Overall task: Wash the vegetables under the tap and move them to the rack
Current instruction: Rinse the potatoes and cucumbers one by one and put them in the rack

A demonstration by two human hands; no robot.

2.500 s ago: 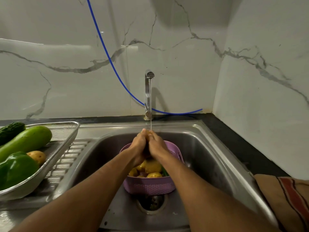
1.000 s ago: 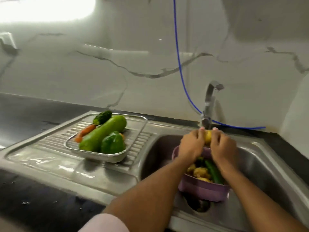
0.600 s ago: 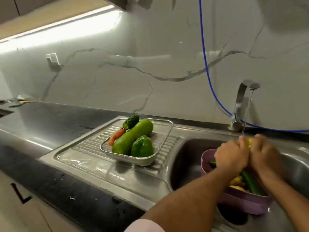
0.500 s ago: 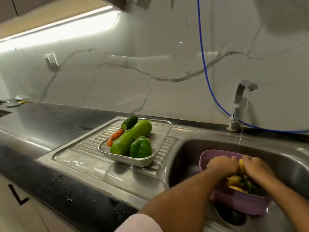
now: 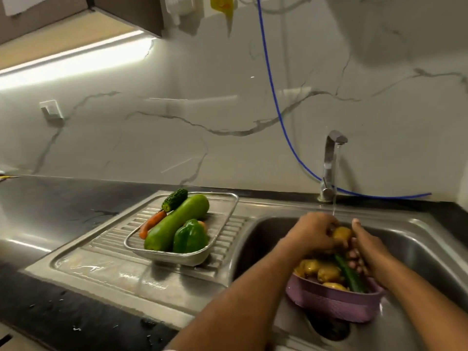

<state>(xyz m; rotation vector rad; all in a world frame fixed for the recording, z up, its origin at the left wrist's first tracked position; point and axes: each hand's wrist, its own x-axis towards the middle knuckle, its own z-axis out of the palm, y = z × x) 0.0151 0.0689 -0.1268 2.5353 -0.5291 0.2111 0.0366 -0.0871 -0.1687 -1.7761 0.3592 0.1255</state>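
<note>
A yellow potato [image 5: 341, 233] sits between my two hands under the water running from the tap [image 5: 330, 163]. My left hand [image 5: 312, 234] curls round its left side. My right hand [image 5: 361, 245] holds its right side, fingers partly straight. Below them a purple basket [image 5: 334, 301] stands in the sink [image 5: 417, 252] with more potatoes [image 5: 320, 269] and a long green vegetable [image 5: 350, 276]. On the drainboard the metal rack [image 5: 182, 257] holds a pale green gourd [image 5: 174, 222], a green pepper [image 5: 190, 236], a carrot [image 5: 152, 222] and a bumpy dark green gourd [image 5: 174, 196].
A blue hose [image 5: 276, 107] runs down the marble wall and behind the tap. Black wet countertop [image 5: 63, 310] lies in front of and left of the steel drainboard [image 5: 101, 262]. The sink drain [image 5: 329, 328] shows below the basket.
My hands dipped into the basket half a second ago and have come up again with a potato under the stream. The view has swung left, bringing the whole rack into sight.
</note>
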